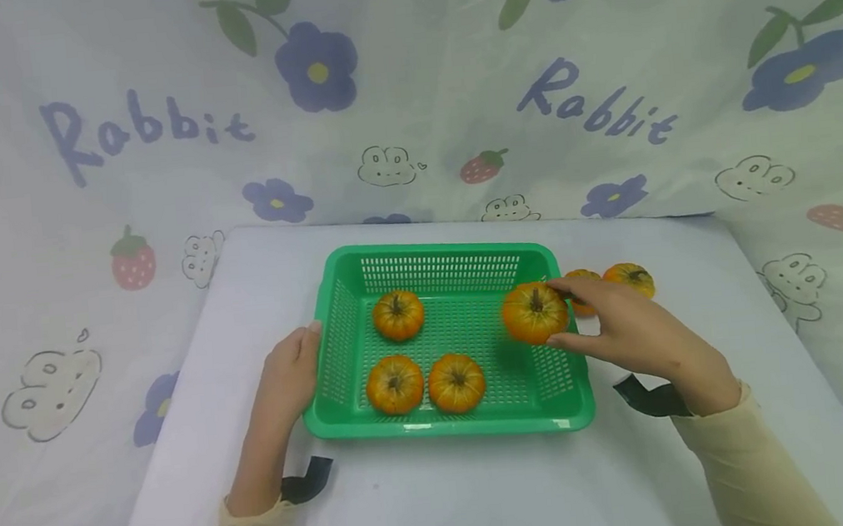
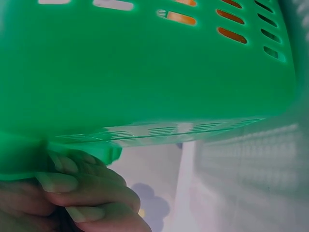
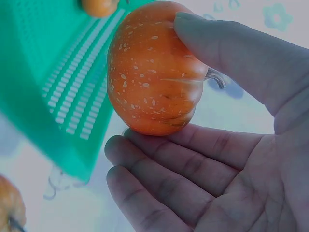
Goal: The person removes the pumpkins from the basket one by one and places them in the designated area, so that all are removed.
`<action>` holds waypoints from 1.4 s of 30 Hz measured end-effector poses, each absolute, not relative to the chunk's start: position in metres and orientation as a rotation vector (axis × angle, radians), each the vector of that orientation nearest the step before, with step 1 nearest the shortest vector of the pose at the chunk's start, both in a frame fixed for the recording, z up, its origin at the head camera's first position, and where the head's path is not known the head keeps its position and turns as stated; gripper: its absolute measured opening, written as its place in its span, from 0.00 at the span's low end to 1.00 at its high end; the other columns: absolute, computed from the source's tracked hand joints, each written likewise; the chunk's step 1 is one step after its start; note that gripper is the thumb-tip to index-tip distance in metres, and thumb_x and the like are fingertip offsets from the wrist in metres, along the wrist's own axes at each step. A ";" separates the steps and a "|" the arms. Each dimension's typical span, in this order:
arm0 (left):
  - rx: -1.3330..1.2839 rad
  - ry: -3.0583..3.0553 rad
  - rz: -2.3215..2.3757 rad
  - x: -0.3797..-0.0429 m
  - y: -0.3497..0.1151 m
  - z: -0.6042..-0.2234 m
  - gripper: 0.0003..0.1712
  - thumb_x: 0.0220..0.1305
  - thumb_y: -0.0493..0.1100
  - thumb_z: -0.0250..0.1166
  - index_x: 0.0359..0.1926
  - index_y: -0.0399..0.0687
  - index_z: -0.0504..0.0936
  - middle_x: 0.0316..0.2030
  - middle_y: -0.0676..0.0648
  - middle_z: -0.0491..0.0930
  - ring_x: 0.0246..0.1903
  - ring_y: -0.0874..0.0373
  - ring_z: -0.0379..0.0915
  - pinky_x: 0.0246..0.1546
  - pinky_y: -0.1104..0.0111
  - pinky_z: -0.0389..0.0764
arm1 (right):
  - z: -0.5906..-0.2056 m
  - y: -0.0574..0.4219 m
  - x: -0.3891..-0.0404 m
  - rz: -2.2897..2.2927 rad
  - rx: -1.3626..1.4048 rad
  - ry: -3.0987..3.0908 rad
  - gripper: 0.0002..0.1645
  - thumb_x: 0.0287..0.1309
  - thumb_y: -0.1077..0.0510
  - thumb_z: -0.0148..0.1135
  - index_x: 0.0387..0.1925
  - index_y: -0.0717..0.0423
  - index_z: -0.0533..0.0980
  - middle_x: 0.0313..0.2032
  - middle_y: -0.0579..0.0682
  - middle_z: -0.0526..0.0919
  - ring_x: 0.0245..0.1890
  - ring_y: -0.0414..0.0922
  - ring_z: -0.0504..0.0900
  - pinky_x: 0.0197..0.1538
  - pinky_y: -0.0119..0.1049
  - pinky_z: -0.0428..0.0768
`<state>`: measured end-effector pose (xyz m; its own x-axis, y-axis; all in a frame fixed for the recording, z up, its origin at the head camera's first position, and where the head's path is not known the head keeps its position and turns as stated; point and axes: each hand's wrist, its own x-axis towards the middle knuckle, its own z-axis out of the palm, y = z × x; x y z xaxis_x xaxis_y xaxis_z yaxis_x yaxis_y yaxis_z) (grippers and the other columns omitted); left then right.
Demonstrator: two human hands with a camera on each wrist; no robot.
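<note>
My left hand (image 1: 287, 377) holds the left rim of a green plastic basket (image 1: 451, 430). In the left wrist view, its curled fingers (image 2: 96, 191) sit under the basket's edge. Between thumb and fingertips, my right hand (image 1: 633, 324) pinches a small orange pumpkin (image 1: 534, 316) above the basket's right side. The right wrist view shows this pumpkin (image 3: 152, 72) with pale speckles and a dry stem, away from the palm. Inside the basket lie three more pumpkins: one at the back left (image 1: 398, 315), one at the front left (image 1: 394, 385) and one at the front middle (image 1: 457, 383).
Right of the basket, two more pumpkins lie on the white table (image 1: 443, 503): one farther right (image 1: 629, 278), the other (image 1: 581, 277) partly behind my right hand. A patterned cloth (image 1: 421, 87) hangs behind the table and along its sides.
</note>
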<state>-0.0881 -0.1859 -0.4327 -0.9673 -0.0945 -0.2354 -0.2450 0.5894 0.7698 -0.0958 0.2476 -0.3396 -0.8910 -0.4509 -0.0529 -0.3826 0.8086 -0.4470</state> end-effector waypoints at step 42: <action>-0.306 2.624 1.351 -0.089 -0.187 -0.438 0.39 0.81 0.71 0.35 0.41 0.42 0.74 0.25 0.43 0.74 0.24 0.50 0.72 0.24 0.61 0.77 | -0.413 0.331 -0.063 -0.877 -0.046 2.809 0.51 0.67 0.38 0.70 0.76 0.64 0.61 0.68 0.73 0.70 0.65 0.72 0.73 0.60 0.64 0.77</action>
